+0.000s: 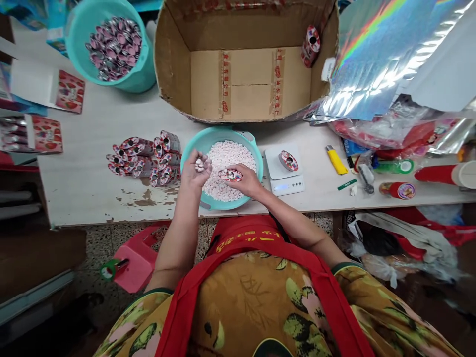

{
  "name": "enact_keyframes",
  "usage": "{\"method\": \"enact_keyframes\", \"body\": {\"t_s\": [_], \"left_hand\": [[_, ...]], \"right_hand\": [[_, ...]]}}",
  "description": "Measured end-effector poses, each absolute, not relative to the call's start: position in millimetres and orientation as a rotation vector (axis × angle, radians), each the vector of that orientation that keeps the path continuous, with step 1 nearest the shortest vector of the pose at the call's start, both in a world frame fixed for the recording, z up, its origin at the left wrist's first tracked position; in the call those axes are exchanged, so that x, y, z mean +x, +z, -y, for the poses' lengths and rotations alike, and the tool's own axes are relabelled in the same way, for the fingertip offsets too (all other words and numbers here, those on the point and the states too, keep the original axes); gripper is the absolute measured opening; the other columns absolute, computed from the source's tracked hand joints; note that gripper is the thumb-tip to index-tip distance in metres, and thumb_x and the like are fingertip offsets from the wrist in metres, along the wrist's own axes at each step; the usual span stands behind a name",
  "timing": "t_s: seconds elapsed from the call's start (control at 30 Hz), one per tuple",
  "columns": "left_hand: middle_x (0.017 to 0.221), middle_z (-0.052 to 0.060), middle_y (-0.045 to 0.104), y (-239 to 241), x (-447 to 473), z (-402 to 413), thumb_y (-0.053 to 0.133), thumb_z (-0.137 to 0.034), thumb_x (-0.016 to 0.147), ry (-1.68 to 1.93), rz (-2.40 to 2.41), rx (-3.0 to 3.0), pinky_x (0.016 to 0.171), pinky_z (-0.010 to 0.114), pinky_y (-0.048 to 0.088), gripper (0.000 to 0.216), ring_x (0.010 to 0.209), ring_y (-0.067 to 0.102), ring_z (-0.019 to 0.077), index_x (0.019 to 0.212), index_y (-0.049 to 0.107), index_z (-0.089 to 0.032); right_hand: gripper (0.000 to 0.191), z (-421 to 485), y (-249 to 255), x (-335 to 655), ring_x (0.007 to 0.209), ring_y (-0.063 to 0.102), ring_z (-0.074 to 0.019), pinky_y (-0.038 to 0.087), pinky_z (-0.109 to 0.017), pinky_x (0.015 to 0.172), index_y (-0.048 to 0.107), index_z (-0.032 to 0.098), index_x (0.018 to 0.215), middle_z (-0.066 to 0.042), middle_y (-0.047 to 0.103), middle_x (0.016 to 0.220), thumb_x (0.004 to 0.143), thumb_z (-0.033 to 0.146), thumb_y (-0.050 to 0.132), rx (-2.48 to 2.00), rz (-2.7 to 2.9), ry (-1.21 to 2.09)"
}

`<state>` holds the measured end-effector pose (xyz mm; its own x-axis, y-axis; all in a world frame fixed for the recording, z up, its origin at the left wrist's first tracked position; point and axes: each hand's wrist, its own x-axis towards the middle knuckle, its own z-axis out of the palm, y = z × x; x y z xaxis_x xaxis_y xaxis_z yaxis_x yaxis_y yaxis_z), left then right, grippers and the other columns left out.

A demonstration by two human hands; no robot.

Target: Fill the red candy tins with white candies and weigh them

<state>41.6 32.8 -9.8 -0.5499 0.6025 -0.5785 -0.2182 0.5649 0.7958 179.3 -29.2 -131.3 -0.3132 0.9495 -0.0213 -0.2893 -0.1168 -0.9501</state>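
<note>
A turquoise basin (193, 144) holds a heap of small pale pink candies (234, 151). Over its left side, my left hand (195, 173) is cupped, palm up, around a small pile of the candies. My right hand (247, 181) grips a small red-and-white printed tin (231, 175) above the heap, its top facing up. Just right of the basin, a similar tin (288, 160) rests on a white digital scale (284, 177). Several more printed tins (139, 153) stand clustered left of the basin.
A cardboard box (249, 84) behind the basin contains one printed tin (311, 45). At the back left is a turquoise bucket (147, 69) of pink-and-silver pieces. A yellow cutter (336, 160), a red cup (439, 173) and plastic wrapping lie to the right.
</note>
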Motion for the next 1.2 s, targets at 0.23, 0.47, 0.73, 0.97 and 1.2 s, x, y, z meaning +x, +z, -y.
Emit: {"method": "enact_keyframes", "body": {"t_s": [0.23,0.47,0.73,0.97,1.2], "left_hand": [[0.062,-0.001,0.055,-41,68,-19,0.075,-0.015,0.077,0.673,-1.878,0.516,0.036,0.011,0.02,0.013,0.041,0.04,0.0033,0.079,0.063,-0.017],[0.058,-0.001,0.053,-109,174,-37,0.07,-0.025,0.085,0.053,-1.585,1.338,0.051,0.022,0.028,0.019,0.05,0.042,0.0106,0.072,0.057,-0.019],[0.068,0.002,0.058,-160,210,-42,0.078,-0.026,0.079,-0.533,-1.674,1.943,0.069,0.03,0.035,0.021,0.074,0.058,0.0258,0.085,0.057,-0.024],[0.09,0.004,0.062,-161,208,-42,0.068,-0.005,0.073,-0.491,-1.576,2.065,0.071,0.03,0.037,0.021,0.08,0.056,0.0212,0.082,0.059,-0.021],[0.066,0.001,0.062,-157,202,-49,0.061,0.003,0.066,-0.011,-1.654,1.628,0.065,0.026,0.04,0.022,0.064,0.054,0.0155,0.065,0.063,-0.019]], "right_hand": [[0.043,70,-149,238,0.105,0.067,-0.0208,0.051,-0.034,0.097,0.072,0.021,0.113,-0.006,0.071,0.112,0.074,0.037,0.079,-0.772,0.928,1.69],[0.052,130,-197,313,0.102,0.068,-0.0214,0.053,-0.038,0.099,0.072,0.021,0.113,-0.006,0.073,0.112,0.068,0.042,0.085,-1.146,0.622,1.616],[0.056,170,-235,346,0.098,0.072,-0.0228,0.057,-0.042,0.096,0.072,0.019,0.112,-0.009,0.076,0.111,0.063,0.041,0.087,-1.396,0.27,1.475],[0.057,172,-241,348,0.096,0.073,-0.0225,0.059,-0.042,0.094,0.072,0.019,0.112,-0.009,0.076,0.109,0.062,0.042,0.087,-1.399,0.208,1.451],[0.058,165,-239,352,0.096,0.072,-0.0225,0.059,-0.041,0.093,0.072,0.019,0.111,-0.009,0.076,0.108,0.06,0.042,0.088,-1.397,0.221,1.436]]}}
